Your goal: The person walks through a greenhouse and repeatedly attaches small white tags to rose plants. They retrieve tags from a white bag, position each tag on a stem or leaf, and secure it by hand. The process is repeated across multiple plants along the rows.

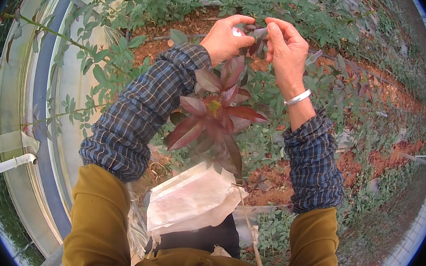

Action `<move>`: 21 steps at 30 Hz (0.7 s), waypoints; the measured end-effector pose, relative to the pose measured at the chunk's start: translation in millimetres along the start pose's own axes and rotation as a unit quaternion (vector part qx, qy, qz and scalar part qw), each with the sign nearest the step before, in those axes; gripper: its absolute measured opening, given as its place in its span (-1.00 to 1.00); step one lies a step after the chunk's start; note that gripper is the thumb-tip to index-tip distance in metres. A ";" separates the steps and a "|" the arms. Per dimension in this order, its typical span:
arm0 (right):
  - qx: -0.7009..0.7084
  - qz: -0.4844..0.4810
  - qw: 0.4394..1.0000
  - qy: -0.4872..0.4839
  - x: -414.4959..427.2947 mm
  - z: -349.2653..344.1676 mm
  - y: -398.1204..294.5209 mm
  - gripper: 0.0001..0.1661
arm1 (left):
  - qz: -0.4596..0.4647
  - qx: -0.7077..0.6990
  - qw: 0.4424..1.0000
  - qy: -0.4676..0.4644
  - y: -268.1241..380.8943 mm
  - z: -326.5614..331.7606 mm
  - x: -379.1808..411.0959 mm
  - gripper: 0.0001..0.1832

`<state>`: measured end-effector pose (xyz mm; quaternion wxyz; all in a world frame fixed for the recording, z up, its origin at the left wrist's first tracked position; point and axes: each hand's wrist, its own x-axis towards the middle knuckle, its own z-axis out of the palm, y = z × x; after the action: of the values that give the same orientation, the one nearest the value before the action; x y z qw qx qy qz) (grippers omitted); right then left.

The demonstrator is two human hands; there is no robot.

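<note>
My left hand (pixel 228 38) is raised in front of me, thumb and forefinger curled around a small white object (pixel 237 32), mostly hidden by the fingers. Opposite it, my right hand (pixel 288 50) has its thumb and forefinger pinched at the edge of a pale purple-grey leaf-like piece (pixel 260 32). Dark leaves of a plant top (pixel 253 46) show between and below both hands. Nearer to me, a shoot with glossy dark red leaves (pixel 215 110) stands below my hands, between my forearms. A silver bangle (pixel 298 97) circles my right wrist.
A whitish cloth bag (pixel 195 200) hangs at my waist, with a cord (pixel 255 235) beside it. Thorny green stems (pixel 53 33) reach in from the left, by a plastic sheet wall (pixel 22 76) and a white pipe (pixel 7 167). Planted rows stand in reddish soil (pixel 273 185).
</note>
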<state>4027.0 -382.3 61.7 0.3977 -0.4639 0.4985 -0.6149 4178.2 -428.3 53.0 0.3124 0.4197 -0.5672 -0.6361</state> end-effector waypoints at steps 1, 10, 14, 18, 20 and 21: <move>-0.008 -0.005 1.000 0.001 -0.2 -0.4 -0.5 -0.75 | 0.008 0.029 1.000 -0.007 -3.1 -0.5 1.8 -0.62; -0.111 -0.084 0.990 -0.009 -3.1 -7.2 9.7 -0.77 | 0.072 0.047 0.996 -0.016 -28.8 1.6 10.5 -0.82; -0.054 -0.008 0.998 -0.012 -2.5 -9.2 5.0 -0.77 | 0.118 0.085 0.989 -0.021 -33.8 -1.3 13.3 -0.84; -0.105 -0.022 0.994 -0.033 -4.8 -8.1 14.8 -0.78 | 0.108 0.080 0.991 -0.022 -35.6 0.9 13.8 -0.85; -0.087 0.016 0.995 -0.040 -9.4 -7.3 14.8 -0.78 | 0.095 0.072 0.993 -0.023 -34.2 2.7 13.8 -0.85; -0.077 0.035 0.995 -0.045 -11.1 -6.4 14.2 -0.77 | 0.093 0.072 0.993 -0.020 -35.8 2.8 14.2 -0.85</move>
<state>4023.9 -372.8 45.4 0.4039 -0.5027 0.5420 -0.5389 4172.1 -433.6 15.3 0.3275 0.3734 -0.6547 -0.5698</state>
